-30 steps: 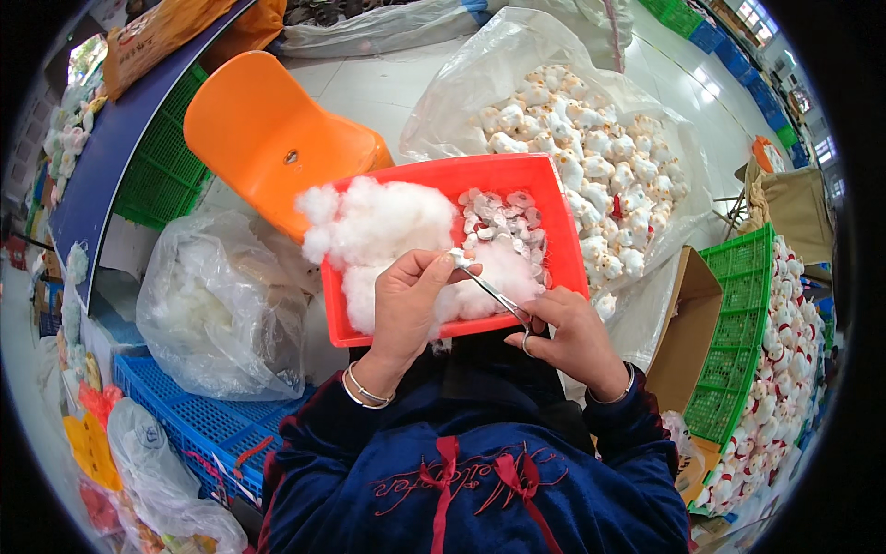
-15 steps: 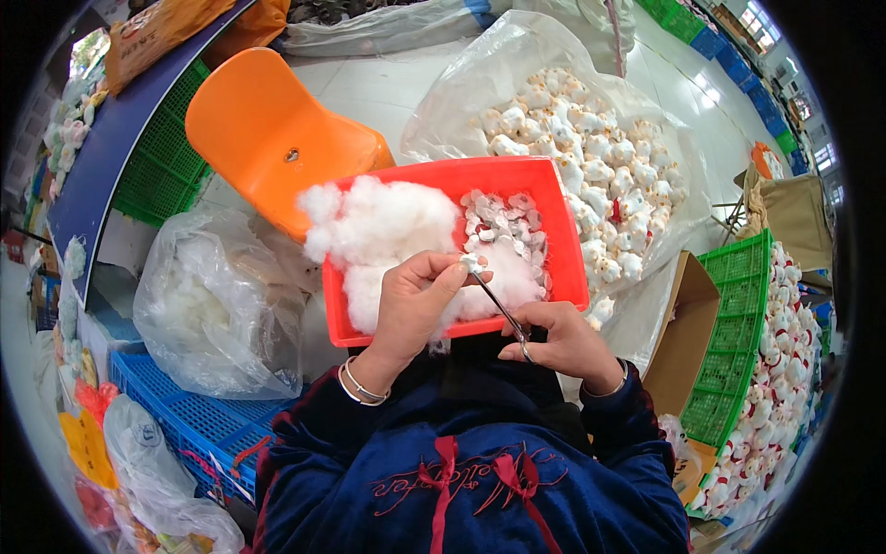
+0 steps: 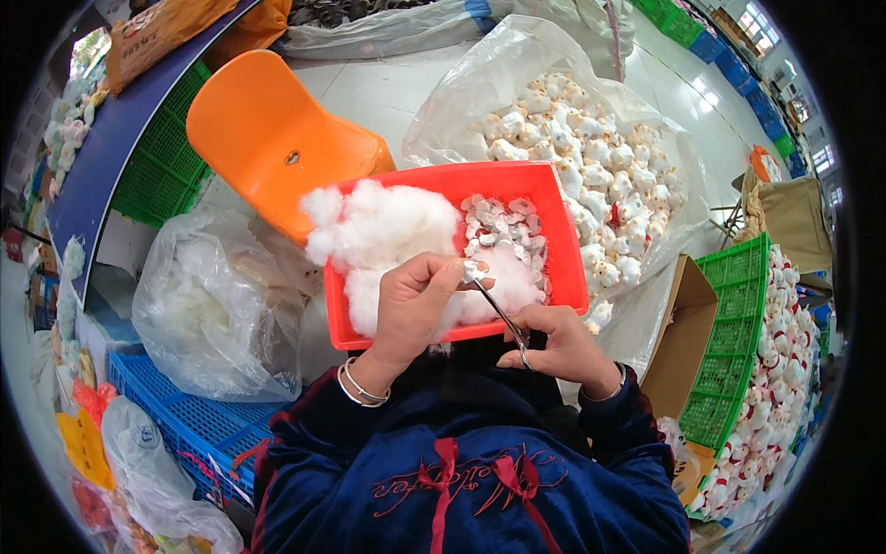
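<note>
Between thumb and fingertips, my left hand (image 3: pixel 411 300) pinches a small white fabric piece (image 3: pixel 474 270). My right hand (image 3: pixel 558 343) grips long metal forceps (image 3: pixel 499 316) by the ring handles, their tip at the white piece. Both hands are over the near side of a red plastic tray (image 3: pixel 570 263). Fluffy white stuffing (image 3: pixel 397 222) fills the tray's left part, and more lies at its lower right. A heap of small flat white pieces (image 3: pixel 503 224) lies in the upper right part. Whether the forceps' tip is inside the piece I cannot tell.
Beyond the tray is an orange chair (image 3: pixel 277 138). A clear plastic bag (image 3: pixel 452 102) of small stuffed white toys (image 3: pixel 600 166) lies at far right. Stuffing in another bag (image 3: pixel 217 314) sits left, by a blue crate (image 3: pixel 180 406). A green crate (image 3: pixel 734 342) and cardboard box (image 3: pixel 681 337) stand right.
The forceps have turned slightly, their tip still at the white piece. More of the piece's white shows beyond my left fingertips. Both hands keep their grips.
</note>
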Tool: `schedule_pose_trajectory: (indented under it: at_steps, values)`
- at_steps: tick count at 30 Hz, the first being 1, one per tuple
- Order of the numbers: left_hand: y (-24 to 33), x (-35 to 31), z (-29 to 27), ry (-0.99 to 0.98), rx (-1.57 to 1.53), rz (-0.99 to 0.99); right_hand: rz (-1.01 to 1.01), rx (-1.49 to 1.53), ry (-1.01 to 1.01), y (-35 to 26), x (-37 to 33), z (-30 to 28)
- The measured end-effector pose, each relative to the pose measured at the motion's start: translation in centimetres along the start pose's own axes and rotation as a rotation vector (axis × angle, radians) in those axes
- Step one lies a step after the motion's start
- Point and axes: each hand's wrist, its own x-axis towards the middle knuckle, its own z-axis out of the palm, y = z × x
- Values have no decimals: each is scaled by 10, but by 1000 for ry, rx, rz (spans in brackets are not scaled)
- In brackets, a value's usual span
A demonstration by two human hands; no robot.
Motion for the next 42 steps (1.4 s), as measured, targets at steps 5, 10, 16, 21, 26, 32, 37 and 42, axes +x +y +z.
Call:
schedule_pose_trajectory:
  at_steps: [5,10,16,21,26,32,37,42]
  values:
    - [14,4,7,41,-58,-81,-30,-68,-52,2,1,-9]
    - [14,-5,-1,31,305,69,-9,-30,-20,0,1,-8]
    - [13,-6,0,10,859,578,-63,-98,-34,-2,4,-9]
    - [15,-5,-9,-18,893,450,100,-90,-85,-6,2,-13]
    - [39,1,-9,-252,337,-157,129,77,-259,-8,-2,-28]
    - [48,16,-21,-577,205,-539,208,151,-426,-5,-3,-42]
    - [52,15,-24,-452,225,-467,292,134,-381,-13,-9,-49]
    - [52,5,-24,-419,199,-452,285,119,-367,-16,-11,-49]
